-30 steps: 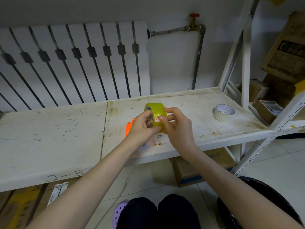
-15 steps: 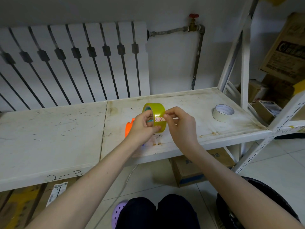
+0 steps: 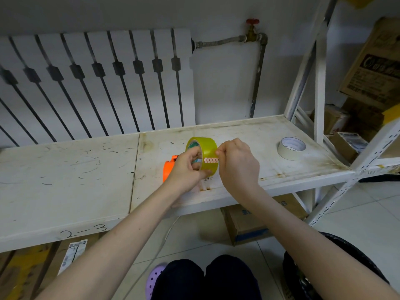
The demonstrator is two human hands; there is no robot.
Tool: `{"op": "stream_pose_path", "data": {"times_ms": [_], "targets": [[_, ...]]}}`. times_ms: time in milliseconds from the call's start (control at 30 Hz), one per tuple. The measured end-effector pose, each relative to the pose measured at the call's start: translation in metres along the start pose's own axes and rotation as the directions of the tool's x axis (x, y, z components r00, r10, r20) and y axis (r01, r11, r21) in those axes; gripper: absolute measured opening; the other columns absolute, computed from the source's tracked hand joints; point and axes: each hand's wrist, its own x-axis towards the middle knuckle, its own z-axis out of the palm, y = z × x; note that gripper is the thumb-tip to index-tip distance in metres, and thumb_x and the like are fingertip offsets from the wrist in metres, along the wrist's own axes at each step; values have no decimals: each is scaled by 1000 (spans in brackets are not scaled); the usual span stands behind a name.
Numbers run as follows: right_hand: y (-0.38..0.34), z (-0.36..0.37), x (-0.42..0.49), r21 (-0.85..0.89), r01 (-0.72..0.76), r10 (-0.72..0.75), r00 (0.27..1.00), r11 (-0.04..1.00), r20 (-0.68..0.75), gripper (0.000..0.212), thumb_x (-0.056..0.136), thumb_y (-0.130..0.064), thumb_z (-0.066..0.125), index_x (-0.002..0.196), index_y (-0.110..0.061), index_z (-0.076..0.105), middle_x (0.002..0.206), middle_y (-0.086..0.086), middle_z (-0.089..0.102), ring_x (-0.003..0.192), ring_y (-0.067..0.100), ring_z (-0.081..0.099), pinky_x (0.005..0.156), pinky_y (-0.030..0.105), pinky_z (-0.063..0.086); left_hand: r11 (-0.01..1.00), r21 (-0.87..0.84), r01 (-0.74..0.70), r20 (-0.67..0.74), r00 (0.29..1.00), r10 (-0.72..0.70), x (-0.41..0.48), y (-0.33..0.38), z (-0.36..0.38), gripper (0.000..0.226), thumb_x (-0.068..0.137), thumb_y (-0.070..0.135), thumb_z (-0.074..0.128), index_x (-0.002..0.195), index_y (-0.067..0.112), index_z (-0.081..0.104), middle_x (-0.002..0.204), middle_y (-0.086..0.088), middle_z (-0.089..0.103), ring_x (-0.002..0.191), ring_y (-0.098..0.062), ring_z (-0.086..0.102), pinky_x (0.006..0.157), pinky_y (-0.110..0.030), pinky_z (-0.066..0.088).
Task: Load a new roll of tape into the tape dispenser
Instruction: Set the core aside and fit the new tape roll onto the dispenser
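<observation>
Fingers [image 3: 217, 153] of right hand [image 3: 238, 164] pinch the red-white tab [image 3: 211, 160] on the yellow tape roll [image 3: 204, 153]; left hand [image 3: 186, 167] grips roll above shelf [image 3: 86, 169]. Orange dispenser [image 3: 170, 168] sits behind left hand. White roll [image 3: 291, 148] lies at right. Vs 1 s ago, roll has turned, tab now facing camera.

Light dim, flat, cool; source not visible. Shadows soft: faint one under hands on white shelf [image 3: 91, 169], darker gloom beneath shelf among cardboard boxes [image 3: 249, 226]. No hard glare; mild sheen on yellow-green tape roll [image 3: 205, 148] and floor tiles [image 3: 357, 215]. Wide-angle bending strong at edges: shelf upright [image 3: 320, 68] leans, radiator [image 3: 97, 83] slats fan out. Centre sharp; forearms near bottom corners soft.
</observation>
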Motion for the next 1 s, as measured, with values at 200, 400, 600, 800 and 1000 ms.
{"op": "stream_pose_path", "data": {"times_ms": [200,400,600,800,1000], "targets": [[-5,-5,2,-5,24,-23,990,1000,140,20,97,-18,42,110,-10,56,111,5,56,102,20,48,69,28,37,994,106,-16,-37,999,20,2,0,1,44,75,-10,69,110,14,59,99,2,66,78,0,65,75,-23,56],[-3,-8,1,72,9,-25,974,997,225,16,95,-14,44,104,-7,56,106,8,56,100,22,47,77,32,41,985,169,16,-4,1000,-16,6,-3,1,39,74,-11,68,109,3,59,104,-14,66,85,-15,63,81,-37,55],[4,-8,3,185,39,-96,947,982,306,14,97,-12,39,86,-14,48,95,7,53,89,18,44,75,27,37,981,186,47,7,999,-49,8,-7,0,26,80,-8,64,102,5,60,92,-11,68,76,-14,64,71,-31,55],[9,-8,2,314,44,-133,954,949,268,16,95,-9,40,81,-16,46,88,3,53,82,18,47,72,29,40,975,155,162,100,979,-179,11,-12,-4,12,89,5,58,101,0,58,80,-7,63,65,-8,64,62,-18,48],[18,-1,7,351,-129,2,941,927,339,15,95,-10,40,86,-14,51,82,-1,54,77,17,50,65,25,42,958,168,232,49,969,-243,15,-20,6,17,89,15,61,105,9,60,100,-12,64,87,-19,59,75,-27,47]]}}
